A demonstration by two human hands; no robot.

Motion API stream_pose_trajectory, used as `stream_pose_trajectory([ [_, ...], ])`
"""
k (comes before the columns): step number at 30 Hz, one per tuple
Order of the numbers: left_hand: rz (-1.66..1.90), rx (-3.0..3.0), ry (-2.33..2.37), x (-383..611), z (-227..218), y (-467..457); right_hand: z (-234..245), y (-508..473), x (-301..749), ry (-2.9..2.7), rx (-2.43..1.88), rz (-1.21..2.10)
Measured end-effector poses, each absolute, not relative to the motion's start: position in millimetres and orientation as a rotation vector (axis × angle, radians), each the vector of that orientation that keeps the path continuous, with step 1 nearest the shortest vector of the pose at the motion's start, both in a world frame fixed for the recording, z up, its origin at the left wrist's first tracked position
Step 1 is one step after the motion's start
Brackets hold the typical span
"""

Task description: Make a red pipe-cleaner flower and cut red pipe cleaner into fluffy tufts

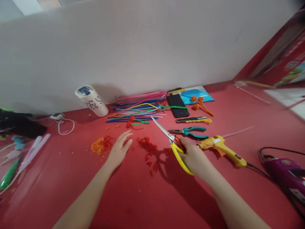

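My right hand [194,156] grips a pair of scissors [177,157] by the handles, one yellow and one red. The blades point up and left and look closed together, raised over the table as the shadow below suggests. Lying low over the red tabletop, my left hand [120,149] has its fingers stretched out and holds nothing. Between the two hands are loose red fuzzy clippings [147,144]. Just left of my left hand sits a pile of orange clippings [97,146] with some red at its edge. Beyond the fingers lie small red flower-like pieces [132,119] on green stems.
Pipe cleaners [140,99] lie at the wall, between a white tumbler [95,103] and a black phone [178,105]. Orange flowers [198,102], a utility knife [194,119], pliers [190,131] and a yellow glue gun [225,149] are right. A purple corded device [283,175] stands far right.
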State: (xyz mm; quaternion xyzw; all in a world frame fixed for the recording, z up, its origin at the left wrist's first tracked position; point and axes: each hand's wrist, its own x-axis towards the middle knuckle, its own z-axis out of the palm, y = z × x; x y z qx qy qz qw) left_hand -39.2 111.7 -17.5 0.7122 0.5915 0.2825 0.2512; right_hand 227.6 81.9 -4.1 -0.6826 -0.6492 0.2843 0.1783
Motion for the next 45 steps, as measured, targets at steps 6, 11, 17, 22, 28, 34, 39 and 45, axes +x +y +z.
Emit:
stream_pose_trajectory([
  [6, 0.479, 2.173, 1.291, 0, -37, 116, -6, 85, 226, -1.892, -1.950, 0.730],
  [11, 0.401, 2.209, 0.943, 20, -23, 98, -5, 88, 230, -1.906, -1.951, 0.723],
  [17, 0.525, 1.815, 0.959, 6, -19, 68, -17, 82, 208, -1.918, -1.857, 0.863],
  [22, 0.592, 1.737, 1.072, -20, -10, 51, -13, 63, 184, -1.992, -1.671, 1.112],
  [28, 0.311, 2.344, 1.200, -49, -7, -2, 8, 65, 202, -1.938, -1.773, 1.099],
  [34, 0.158, 2.786, 1.119, -40, -31, -3, 7, 68, 220, -1.883, -1.846, 1.483],
  [39, 0.372, 2.757, 1.205, -13, -37, 42, 10, 55, 202, -1.696, -1.552, 1.731],
  [45, 0.647, 2.425, 1.209, 10, -28, 75, 16, 64, 204, -1.366, -1.358, 1.608],
])
